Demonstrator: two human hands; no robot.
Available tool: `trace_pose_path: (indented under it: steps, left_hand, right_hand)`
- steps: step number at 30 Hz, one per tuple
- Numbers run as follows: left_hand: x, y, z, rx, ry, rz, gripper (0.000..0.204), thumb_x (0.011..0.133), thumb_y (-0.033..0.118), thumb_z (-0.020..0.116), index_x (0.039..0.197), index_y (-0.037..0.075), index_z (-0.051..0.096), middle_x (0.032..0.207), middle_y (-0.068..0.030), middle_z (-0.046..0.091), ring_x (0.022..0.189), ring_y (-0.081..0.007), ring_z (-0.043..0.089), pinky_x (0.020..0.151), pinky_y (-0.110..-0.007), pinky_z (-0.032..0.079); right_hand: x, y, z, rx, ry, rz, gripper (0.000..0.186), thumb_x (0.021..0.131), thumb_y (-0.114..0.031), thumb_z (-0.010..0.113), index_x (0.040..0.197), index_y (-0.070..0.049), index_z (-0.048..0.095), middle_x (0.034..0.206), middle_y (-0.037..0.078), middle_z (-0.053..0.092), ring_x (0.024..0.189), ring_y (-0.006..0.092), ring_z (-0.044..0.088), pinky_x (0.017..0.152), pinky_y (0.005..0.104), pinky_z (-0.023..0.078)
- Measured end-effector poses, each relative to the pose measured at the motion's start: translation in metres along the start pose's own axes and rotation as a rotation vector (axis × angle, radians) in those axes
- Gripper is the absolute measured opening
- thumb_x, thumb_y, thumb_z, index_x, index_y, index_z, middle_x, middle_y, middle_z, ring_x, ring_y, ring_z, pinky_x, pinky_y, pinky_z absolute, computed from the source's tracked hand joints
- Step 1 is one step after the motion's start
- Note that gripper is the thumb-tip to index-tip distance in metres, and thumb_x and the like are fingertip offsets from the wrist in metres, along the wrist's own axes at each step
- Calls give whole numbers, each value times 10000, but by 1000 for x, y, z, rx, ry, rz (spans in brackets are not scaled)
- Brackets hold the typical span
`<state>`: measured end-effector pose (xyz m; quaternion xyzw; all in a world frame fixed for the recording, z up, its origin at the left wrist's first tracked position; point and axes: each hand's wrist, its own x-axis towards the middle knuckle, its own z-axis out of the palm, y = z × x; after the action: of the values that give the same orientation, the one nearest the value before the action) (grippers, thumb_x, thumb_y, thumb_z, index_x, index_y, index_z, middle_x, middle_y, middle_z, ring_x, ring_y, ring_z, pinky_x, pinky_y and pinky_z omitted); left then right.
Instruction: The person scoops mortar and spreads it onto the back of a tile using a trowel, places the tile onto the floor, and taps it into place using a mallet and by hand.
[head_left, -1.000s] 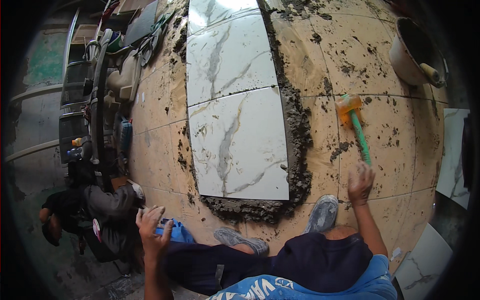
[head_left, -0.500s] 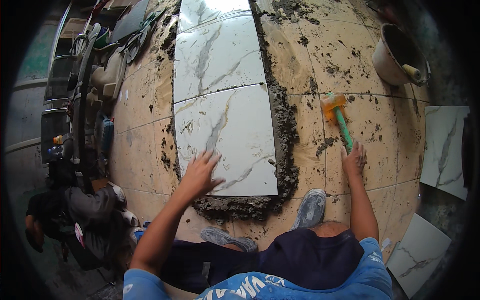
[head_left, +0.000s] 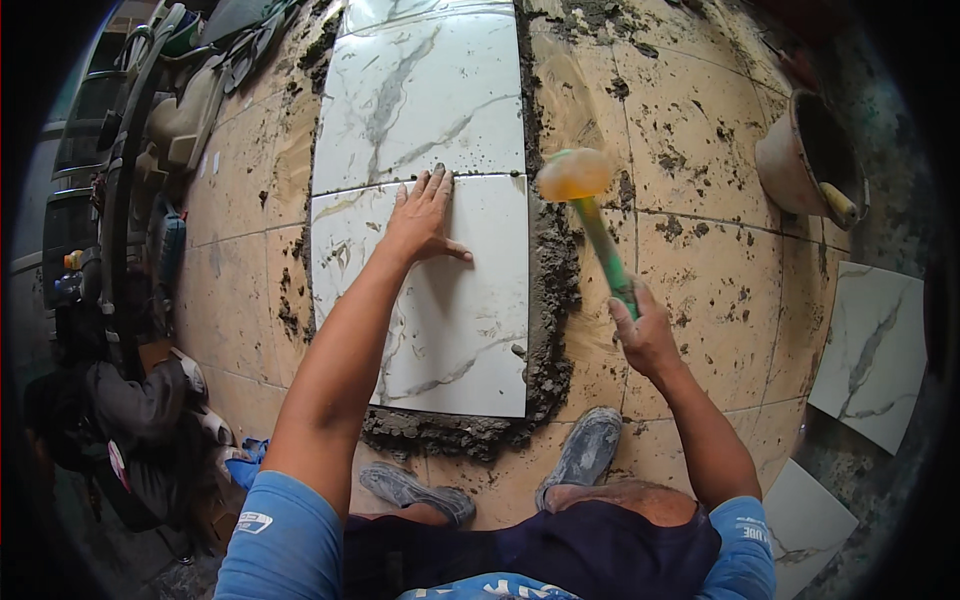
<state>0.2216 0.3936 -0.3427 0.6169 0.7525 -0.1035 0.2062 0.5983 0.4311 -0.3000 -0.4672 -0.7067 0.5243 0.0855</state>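
Left hand (head_left: 425, 215) is spread flat, palm down, at the 12 o'clock edge of the near marble tile (head_left: 440, 320), seemingly to steady it on the wet mortar bed (head_left: 545, 330); mallet (head_left: 590, 215) is gripped closed in the right hand (head_left: 645, 335), raised at 3 o'clock of the tile.

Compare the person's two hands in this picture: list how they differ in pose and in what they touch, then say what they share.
The left hand lies flat and open, fingers spread on the white marbled tile near its far edge; the right hand is closed around the green handle of a rubber mallet. The left hand rests on a surface; the right hand is raised, holding the mallet's orange head off the floor. Both are bare and reach out from blue sleeves.
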Motion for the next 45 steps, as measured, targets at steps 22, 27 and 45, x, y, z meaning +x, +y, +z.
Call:
trace_pose_path:
  steps: [22,27,45]
  left_hand:
    - [-2,-2,4,-4,80,5,1440,405,687,789,1518,62,123,1575,-139,172,1463,-315,127,1147,-587,116]
    - [-5,-4,5,9,97,11,1435,406,735,755,1522,87,128,1574,-147,171,1465,-319,118,1146,-592,105]
    - [-92,-80,34,-108,90,-408,1333,499,706,780,1517,87,181,1575,-193,114,1463,-359,62,1149,-572,58]
  right_hand:
    - [19,18,44,-244,-170,-159,498,945,-284,551,1322,25,450,1232,275,559,1074,438,572,904,444,478]
    - [13,15,49,-196,-110,-221,497,944,-277,549,1330,20,446,1171,289,584,1036,454,583,874,453,483]
    - [-7,24,67,-91,-114,-6,504,952,-298,537,1282,77,467,1075,323,604,982,446,613,853,440,481]
